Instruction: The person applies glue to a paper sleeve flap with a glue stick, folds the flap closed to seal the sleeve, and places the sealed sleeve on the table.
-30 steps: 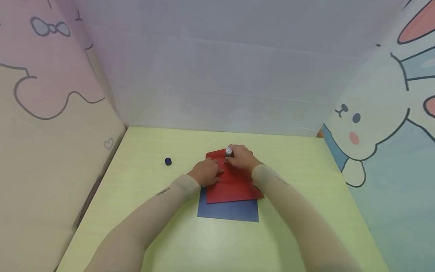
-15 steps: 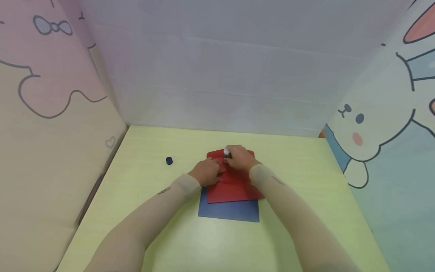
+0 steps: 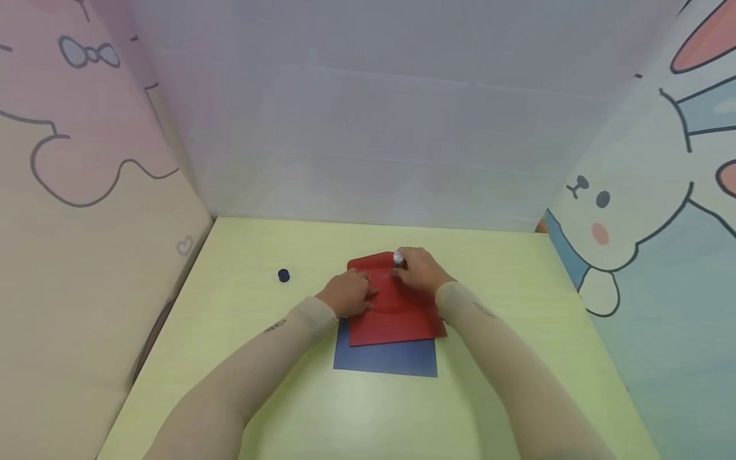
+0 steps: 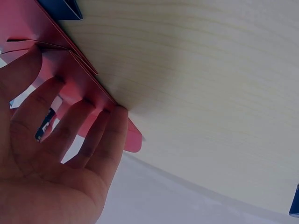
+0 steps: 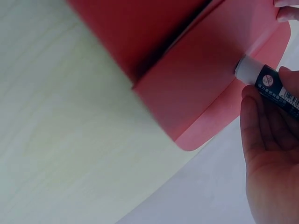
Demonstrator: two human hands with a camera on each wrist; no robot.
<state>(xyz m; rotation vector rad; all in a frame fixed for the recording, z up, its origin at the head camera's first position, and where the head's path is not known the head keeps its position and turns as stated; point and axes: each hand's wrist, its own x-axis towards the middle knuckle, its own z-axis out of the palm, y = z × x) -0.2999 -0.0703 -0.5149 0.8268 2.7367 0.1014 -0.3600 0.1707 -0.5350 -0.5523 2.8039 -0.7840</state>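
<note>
A red paper envelope [image 3: 391, 326] with folded flaps lies on the table, overlapping a blue paper piece [image 3: 385, 358]. My left hand [image 3: 347, 293] presses its left side with spread fingertips; in the left wrist view the fingers [image 4: 70, 130] rest along the envelope's edge. Between thumb and fingers my right hand [image 3: 422, 269] grips a dark-labelled glue stick [image 5: 275, 86]. Its white end points down at a red flap [image 5: 205, 79], right at the surface. A dark blue cap [image 3: 284, 275] stands on the table left of the left hand.
The pale wooden tabletop [image 3: 276, 243] ends at a light back wall [image 3: 368, 140]. Cartoon-printed panels rise on both sides, with a rabbit [image 3: 632, 211] on the right one.
My right hand has slid a little left with the glue stick, then back to the right across the red flap. The left hand stays in place on the envelope.
</note>
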